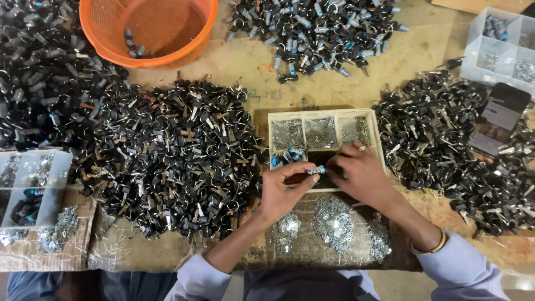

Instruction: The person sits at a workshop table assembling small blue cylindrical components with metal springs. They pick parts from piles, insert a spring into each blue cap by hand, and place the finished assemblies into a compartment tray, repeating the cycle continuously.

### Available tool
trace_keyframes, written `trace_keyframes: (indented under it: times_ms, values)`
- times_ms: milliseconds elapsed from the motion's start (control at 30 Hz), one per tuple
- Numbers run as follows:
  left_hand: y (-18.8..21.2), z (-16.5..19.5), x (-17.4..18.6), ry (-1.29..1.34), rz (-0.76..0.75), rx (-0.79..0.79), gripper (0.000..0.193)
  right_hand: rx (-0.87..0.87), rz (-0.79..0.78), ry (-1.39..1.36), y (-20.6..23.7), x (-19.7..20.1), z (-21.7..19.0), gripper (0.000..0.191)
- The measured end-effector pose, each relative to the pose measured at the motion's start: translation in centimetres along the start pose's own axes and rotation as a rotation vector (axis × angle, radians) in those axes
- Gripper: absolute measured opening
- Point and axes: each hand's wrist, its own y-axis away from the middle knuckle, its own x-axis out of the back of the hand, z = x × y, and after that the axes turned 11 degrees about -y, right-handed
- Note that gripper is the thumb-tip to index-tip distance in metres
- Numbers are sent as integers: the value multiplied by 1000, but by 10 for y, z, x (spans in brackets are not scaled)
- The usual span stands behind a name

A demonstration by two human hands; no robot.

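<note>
The left hand (284, 189) pinches a small lock barrel (315, 169) between thumb and forefinger; the barrel (silver with a blue end) lies crosswise at the fingertips, sticking out toward the right hand (361, 174). The right hand's fingers curl down just beside the barrel's tip, over the dark front compartment of a tray (325, 113); whether they grip anything there cannot be told. Both hands meet above the tray's near edge.

The tray's back compartments hold small silver parts, and a few blue-ended barrels (283, 156) lie in its left front compartment. Heaps of black keys (167, 150) spread to the left and right of the tray. An orange basket (149, 28) stands at the far edge, with a pile of barrels (317, 28) beside it. Clear boxes (30, 184) sit at the left and far right.
</note>
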Motion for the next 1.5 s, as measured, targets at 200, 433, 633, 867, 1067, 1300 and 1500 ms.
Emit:
trace_keyframes:
  times_ms: [200,433,633,867,1067,1300,1500]
  values:
    - [0,1,1,-83,-14,-9,29,18,148,-254,2,2,13,18]
    - [2,2,1,-144,27,-47,28,-89,206,-1005,14,-17,14,13]
    - [4,1,0,-188,16,-39,31,-294,101,-1023,18,-29,11,16]
    - [5,-2,-2,-128,8,-10,29,-142,115,-967,17,-29,7,18]
    - [4,-5,-1,-166,1,-46,26,-111,134,-878,19,-30,4,20]
    - [3,-10,-3,-124,-6,-57,23,-108,112,-876,18,-30,9,23]
    - [1,-13,-6,-106,19,-86,25,-86,134,-643,13,-6,11,30]
